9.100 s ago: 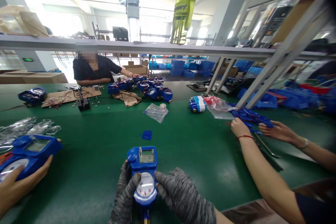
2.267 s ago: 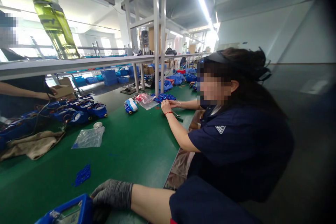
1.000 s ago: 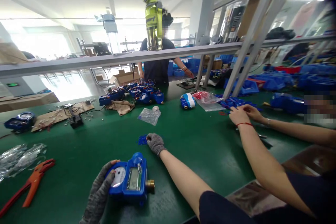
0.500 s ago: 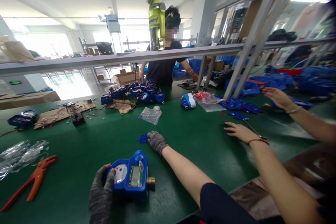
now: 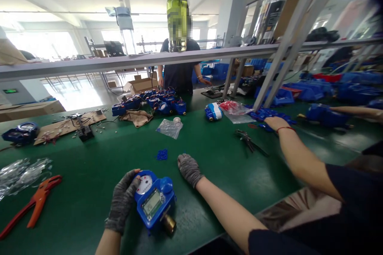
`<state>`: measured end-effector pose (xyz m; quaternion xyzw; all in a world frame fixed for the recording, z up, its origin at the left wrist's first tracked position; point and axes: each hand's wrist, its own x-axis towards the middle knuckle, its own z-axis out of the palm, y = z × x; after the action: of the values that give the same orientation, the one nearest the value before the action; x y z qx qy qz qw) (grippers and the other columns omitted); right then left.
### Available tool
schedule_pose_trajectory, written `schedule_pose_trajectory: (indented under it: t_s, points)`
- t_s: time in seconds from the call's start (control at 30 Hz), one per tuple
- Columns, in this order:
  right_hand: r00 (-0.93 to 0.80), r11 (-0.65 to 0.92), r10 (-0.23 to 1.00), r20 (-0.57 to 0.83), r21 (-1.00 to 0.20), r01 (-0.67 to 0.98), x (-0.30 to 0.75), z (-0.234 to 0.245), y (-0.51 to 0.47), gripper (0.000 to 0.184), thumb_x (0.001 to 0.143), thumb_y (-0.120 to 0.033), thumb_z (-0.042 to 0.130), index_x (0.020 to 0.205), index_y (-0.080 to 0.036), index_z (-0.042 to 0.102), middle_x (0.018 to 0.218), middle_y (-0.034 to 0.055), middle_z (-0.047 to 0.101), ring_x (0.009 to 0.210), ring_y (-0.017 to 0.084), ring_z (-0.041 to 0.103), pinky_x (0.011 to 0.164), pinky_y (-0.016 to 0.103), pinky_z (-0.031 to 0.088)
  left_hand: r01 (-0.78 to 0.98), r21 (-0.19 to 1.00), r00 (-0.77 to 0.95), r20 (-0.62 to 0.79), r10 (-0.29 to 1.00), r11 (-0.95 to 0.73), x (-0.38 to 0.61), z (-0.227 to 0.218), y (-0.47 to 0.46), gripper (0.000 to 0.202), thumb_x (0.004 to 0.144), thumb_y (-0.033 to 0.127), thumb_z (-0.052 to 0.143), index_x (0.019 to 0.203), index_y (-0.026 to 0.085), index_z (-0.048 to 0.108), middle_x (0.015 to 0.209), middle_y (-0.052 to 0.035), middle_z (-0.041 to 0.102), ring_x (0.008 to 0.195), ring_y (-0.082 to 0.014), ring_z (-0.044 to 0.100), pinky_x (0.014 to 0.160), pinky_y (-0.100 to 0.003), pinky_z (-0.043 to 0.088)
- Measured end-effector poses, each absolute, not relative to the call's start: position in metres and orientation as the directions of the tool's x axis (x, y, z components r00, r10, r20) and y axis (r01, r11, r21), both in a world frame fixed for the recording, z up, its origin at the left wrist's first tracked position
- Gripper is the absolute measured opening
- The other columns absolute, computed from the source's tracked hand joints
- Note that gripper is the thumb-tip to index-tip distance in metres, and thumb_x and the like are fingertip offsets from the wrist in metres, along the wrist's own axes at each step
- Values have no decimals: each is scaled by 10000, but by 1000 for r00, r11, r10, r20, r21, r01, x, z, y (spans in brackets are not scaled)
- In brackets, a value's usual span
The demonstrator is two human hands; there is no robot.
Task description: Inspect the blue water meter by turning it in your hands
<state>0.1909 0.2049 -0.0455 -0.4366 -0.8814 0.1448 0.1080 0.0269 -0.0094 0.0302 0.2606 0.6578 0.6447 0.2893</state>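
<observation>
My left hand (image 5: 123,199), in a grey knit glove, grips a blue water meter (image 5: 155,203) with a white dial, a small display and a brass fitting; the meter lies on the green bench close to me. My right hand (image 5: 189,168), also gloved, hovers just right of the meter with its fingers curled; whether it holds a small piece I cannot tell. A little pile of small blue parts (image 5: 162,154) lies on the bench just beyond and left of that hand.
Orange cutters (image 5: 32,205) and clear bags (image 5: 20,169) lie at left. A co-worker's arm (image 5: 295,152) reaches to blue parts at right, pliers (image 5: 249,141) nearby. Several blue meters (image 5: 155,103), a cloth, a plastic bag (image 5: 170,127) and a standing person are across the bench.
My right hand has drawn back from the pile of small blue parts toward the meter. My left hand has turned the meter. The co-worker's hand moved to the blue parts.
</observation>
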Motion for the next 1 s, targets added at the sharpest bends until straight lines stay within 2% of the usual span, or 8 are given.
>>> schedule_pose_trajectory:
  t_s: [0.13, 0.27, 0.33, 0.43, 0.57, 0.67, 0.8, 1.0]
  points:
    - [-608, 582, 791, 72, -396, 710, 193, -42, 204, 274, 919, -220, 435, 1067, -138, 651, 1138, 151, 621, 1079, 221, 544, 975, 312, 378, -28, 999, -683, -38, 730, 25, 26, 25, -4, 534, 610, 485, 794, 1001, 140, 680, 1049, -125, 690, 932, -292, 634, 746, -379, 541]
    - [-617, 561, 785, 56, -490, 668, 199, -31, 211, 227, 912, -210, 459, 985, -112, 650, 1034, 137, 650, 962, 187, 580, 874, 276, 424, -19, 1000, -669, -31, 743, 24, 25, 23, -5, 530, 632, 482, 785, 1017, 138, 666, 1036, -119, 685, 884, -274, 636, 703, -366, 540]
    - [-651, 569, 757, 55, -547, 614, 207, -22, 204, 202, 917, -211, 468, 991, -122, 633, 1001, 95, 661, 904, 146, 591, 815, 230, 436, -15, 1000, -672, -28, 740, 24, 25, 23, -5, 535, 635, 483, 783, 1020, 133, 661, 1034, -120, 685, 883, -270, 633, 703, -361, 537]
    - [-743, 588, 664, 87, -675, 447, 229, -9, 177, 150, 904, -202, 501, 985, -156, 618, 969, 24, 663, 873, 100, 591, 775, 180, 432, -16, 999, -675, -33, 737, 29, 25, 24, -4, 538, 633, 487, 782, 1016, 129, 663, 1026, -123, 689, 874, -268, 633, 708, -361, 534]
    - [-841, 555, 528, 120, -798, 235, 255, 3, 131, 131, 856, -179, 544, 936, -176, 648, 933, 16, 647, 861, 118, 577, 762, 203, 431, -2, 1000, -683, -23, 730, 29, 25, 25, -2, 525, 613, 481, 796, 991, 137, 679, 1010, -113, 698, 888, -262, 631, 733, -342, 523]
    - [-853, 586, 512, 100, -767, 261, 260, 8, 114, 133, 854, -196, 552, 925, -187, 665, 923, 23, 636, 855, 132, 565, 768, 216, 431, 1, 1000, -691, -19, 722, 27, 26, 24, -3, 530, 603, 482, 800, 988, 136, 681, 1004, -111, 700, 891, -264, 632, 732, -337, 522]
    - [-849, 666, 507, 148, -693, 276, 256, 10, 112, 151, 876, -220, 533, 941, -197, 667, 931, 26, 628, 870, 133, 554, 814, 219, 423, -3, 1000, -696, -21, 718, 26, 27, 23, -5, 538, 616, 482, 793, 1007, 131, 676, 1003, -113, 699, 887, -264, 634, 724, -333, 523]
    - [-889, 797, 410, 204, -553, 241, 263, 1, 111, 217, 898, -268, 511, 1031, -215, 675, 1018, 59, 625, 974, 169, 536, 900, 269, 402, -12, 999, -691, -32, 723, 33, 27, 23, -5, 524, 640, 484, 777, 1024, 145, 666, 1016, -102, 696, 879, -253, 634, 713, -330, 532]
